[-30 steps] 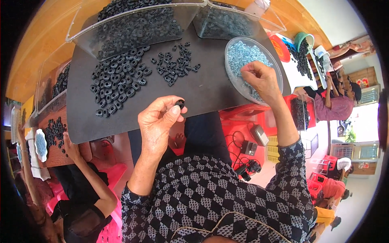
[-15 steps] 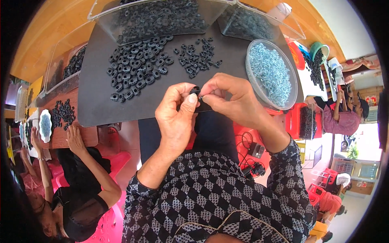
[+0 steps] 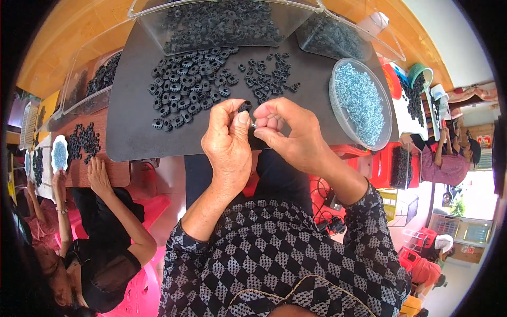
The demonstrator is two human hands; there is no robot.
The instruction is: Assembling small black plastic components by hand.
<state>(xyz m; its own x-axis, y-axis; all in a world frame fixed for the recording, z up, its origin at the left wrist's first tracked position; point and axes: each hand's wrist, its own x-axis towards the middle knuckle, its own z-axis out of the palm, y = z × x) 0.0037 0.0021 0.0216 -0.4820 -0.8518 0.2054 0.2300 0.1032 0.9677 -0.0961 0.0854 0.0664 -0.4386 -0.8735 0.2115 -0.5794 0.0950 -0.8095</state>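
Observation:
Over the near edge of the dark table (image 3: 134, 127), my left hand (image 3: 228, 148) pinches a small black plastic part (image 3: 245, 106) between thumb and fingers. Beside it, my right hand (image 3: 296, 132) has thumb and fingertips closed around a tiny shiny metal piece (image 3: 253, 126), probably a screw, close to the black part. Whether the two pieces touch is too small to tell. Beyond my hands lie a heap of larger black plastic parts (image 3: 185, 87) and, to its right, a looser group of smaller black parts (image 3: 269, 76).
To the right, a round clear tub (image 3: 389, 124) holds many small silvery-blue pieces (image 3: 360, 103). Clear bins with black parts (image 3: 222, 26) and small pieces (image 3: 332, 37) stand at the back. A co-worker's hand (image 3: 99, 177) rests by black parts on the brown table (image 3: 113, 171) at left.
My view has shifted slightly, so the table sits lower and further right. My right hand's fingers have curled more, and the shiny piece shows more plainly beside the black part.

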